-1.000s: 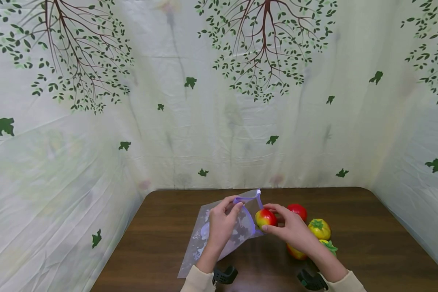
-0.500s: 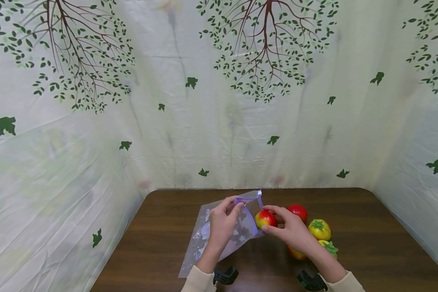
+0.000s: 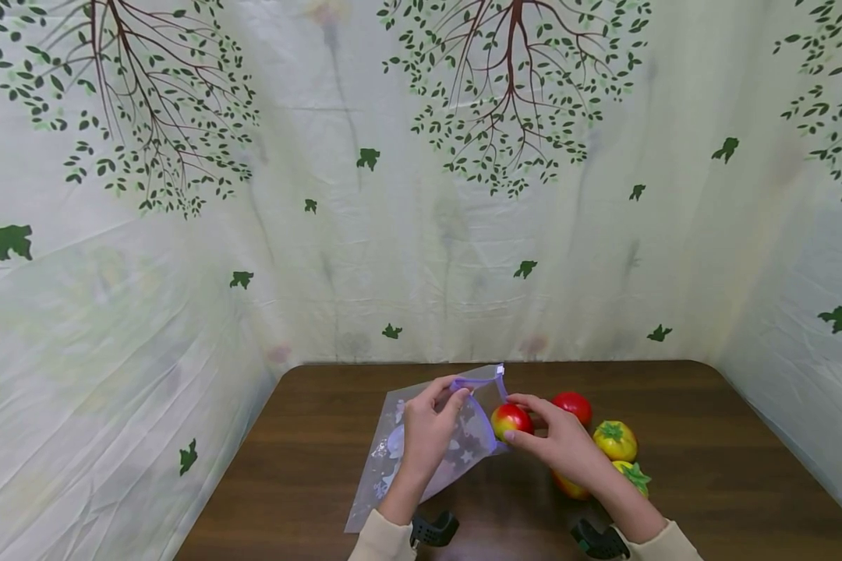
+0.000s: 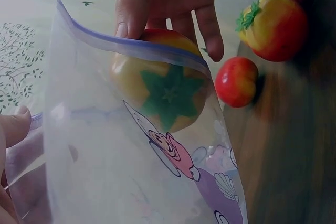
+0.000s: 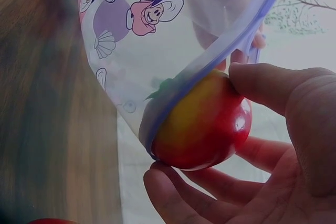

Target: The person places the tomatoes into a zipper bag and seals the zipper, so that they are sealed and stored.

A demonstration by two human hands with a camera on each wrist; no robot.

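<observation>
My left hand [image 3: 426,428] pinches the rim of a clear zip bag [image 3: 463,466] with a purple closure and printed cartoon figures. The bag's mouth stands open toward the right. At that mouth, my right hand [image 3: 561,440] grips a red-and-yellow tomato-like fruit [image 3: 511,421] between thumb and fingers. The fruit's green star-shaped leaf end [image 4: 170,95] shows through the plastic in the left wrist view, inside the bag. Its glossy red end [image 5: 231,135] still sticks out past the purple rim in the right wrist view, within my fingers.
Right of the bag, partly behind my right arm, lie a red fruit [image 3: 572,407], a yellow fruit [image 3: 614,441] with green leaves, and others close by. The brown wooden table [image 3: 295,467] ends at a white cloth backdrop [image 3: 449,312] printed with trees and leaves.
</observation>
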